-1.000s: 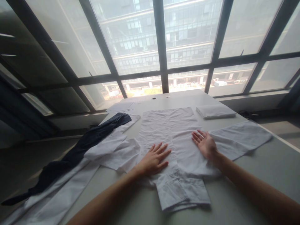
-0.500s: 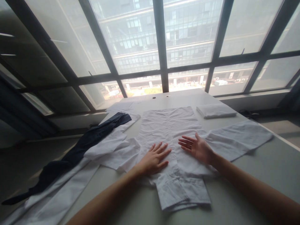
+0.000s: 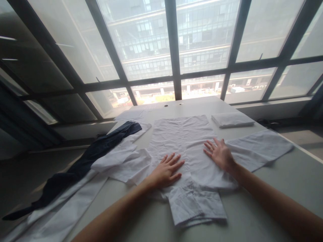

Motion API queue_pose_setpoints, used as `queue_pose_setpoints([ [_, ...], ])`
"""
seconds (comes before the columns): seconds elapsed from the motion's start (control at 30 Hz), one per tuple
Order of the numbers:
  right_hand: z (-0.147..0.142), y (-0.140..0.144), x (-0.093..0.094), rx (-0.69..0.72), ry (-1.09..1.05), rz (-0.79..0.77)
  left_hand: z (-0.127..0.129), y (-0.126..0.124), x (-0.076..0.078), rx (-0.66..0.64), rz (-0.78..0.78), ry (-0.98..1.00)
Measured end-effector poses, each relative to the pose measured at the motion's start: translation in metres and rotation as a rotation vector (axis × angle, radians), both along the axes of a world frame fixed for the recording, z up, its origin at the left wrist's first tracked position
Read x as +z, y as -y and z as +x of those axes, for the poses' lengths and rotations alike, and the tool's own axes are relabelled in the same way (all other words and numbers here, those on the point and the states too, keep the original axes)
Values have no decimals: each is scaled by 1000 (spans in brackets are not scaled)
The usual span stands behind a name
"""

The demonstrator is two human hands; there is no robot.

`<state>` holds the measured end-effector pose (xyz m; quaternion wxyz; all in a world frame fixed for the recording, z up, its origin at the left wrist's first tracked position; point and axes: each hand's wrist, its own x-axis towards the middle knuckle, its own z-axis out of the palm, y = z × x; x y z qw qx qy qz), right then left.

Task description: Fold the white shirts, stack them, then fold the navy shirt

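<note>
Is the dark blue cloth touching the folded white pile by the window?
Apart. The head view shows the dark blue cloth on the table's left, the folded white pile far right, with the spread white shirt between them.

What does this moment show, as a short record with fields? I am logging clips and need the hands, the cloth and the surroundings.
left hand: flat, palm down on the white shirt
right hand: flat, fingers spread, on the same shirt
shirt: spread on the grey table, collar toward the person
right sleeve: stretched out sideways
dark garment: on the left, over other white clothes
folded white cloth: at the far right
background: large windows
</note>
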<state>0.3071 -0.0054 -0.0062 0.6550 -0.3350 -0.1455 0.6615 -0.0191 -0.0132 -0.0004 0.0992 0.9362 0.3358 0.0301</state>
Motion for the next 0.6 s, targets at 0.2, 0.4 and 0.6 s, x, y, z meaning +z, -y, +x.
queue_pose_setpoints([
  [0.2, -15, 26, 18, 643, -58, 107, 1, 1, 0, -3, 8, -10],
  [0.4, -18, 19, 0, 548, 11, -20, 1, 1, 5, 4, -32, 3],
  [0.6, -2, 19, 15, 590, 55, 113, 14, 18, 31, -104, -243, 400],
])
